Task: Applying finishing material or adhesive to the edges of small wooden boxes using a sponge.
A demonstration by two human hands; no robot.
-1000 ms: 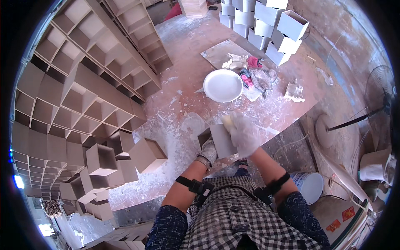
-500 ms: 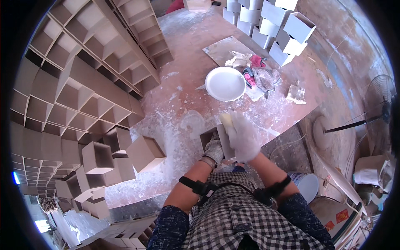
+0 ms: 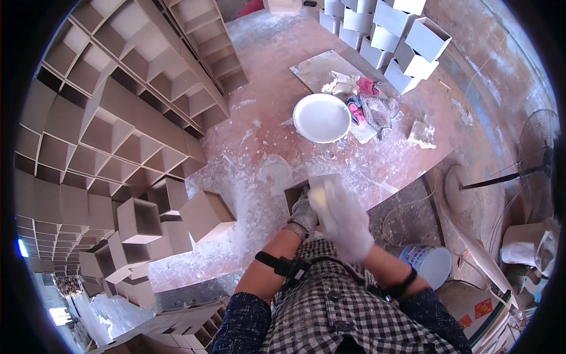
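Note:
A small open box (image 3: 323, 180) stands at the edge of the worktable in front of me. My left hand (image 3: 304, 217), in a greyish knit glove, reaches into its opening and grips its wall; the fingertips are partly hidden inside. My right hand (image 3: 346, 221), in a whitish glove and blurred by motion, holds a pale yellow sponge (image 3: 319, 198) against the box's right side. Beyond the box sits a round white basin (image 3: 322, 118) of white liquid.
Plain brown boxes (image 3: 206, 215) are stacked in high rows along the left. White-coated boxes (image 3: 386, 35) stand stacked at the far right. Rags (image 3: 377, 112) lie on a board beside the basin. A bucket (image 3: 435, 265) and a fan (image 3: 539, 153) stand to the right.
My right hand has moved toward me along the box's side with the sponge, uncovering more of its far end. The left hand stays at the box's opening.

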